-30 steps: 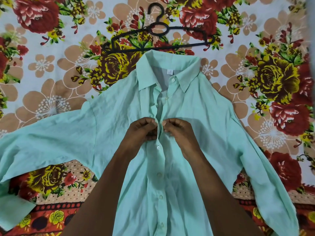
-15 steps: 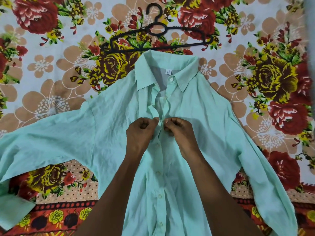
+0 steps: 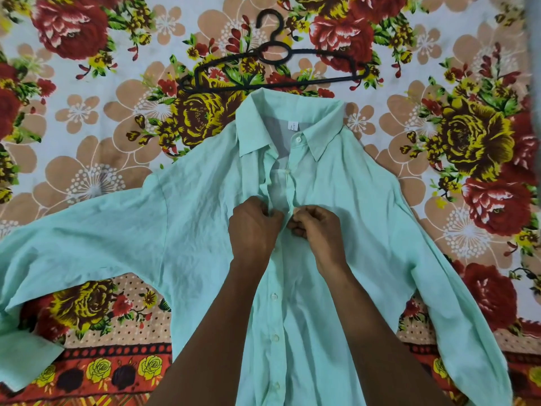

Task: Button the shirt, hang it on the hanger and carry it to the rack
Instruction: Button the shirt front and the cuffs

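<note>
Floral bedsheet point(image 3: 87, 177) carries mint shirt point(image 3: 187, 230) spread flat front-up for buttoning, black hanger point(image 3: 275, 71) waiting just above collar, left hand point(image 3: 253, 230) and right hand point(image 3: 317, 227) fingers curled, pinching placket edges together at the chest.

Floral bedsheet point(image 3: 87, 148) spread flat, filling the whole view.

The sheet has a pale ground printed with large red roses, yellow-and-brown roses, tan blossoms and green leaves. Along the sheet's near edge runs a dotted tan strip, then a red-orange border band point(image 3: 96, 373) with small yellow roses and dark shapes. Light falls soft and even across the sheet. At the sheet's far right upper corner the picture blurs to grey.
</note>
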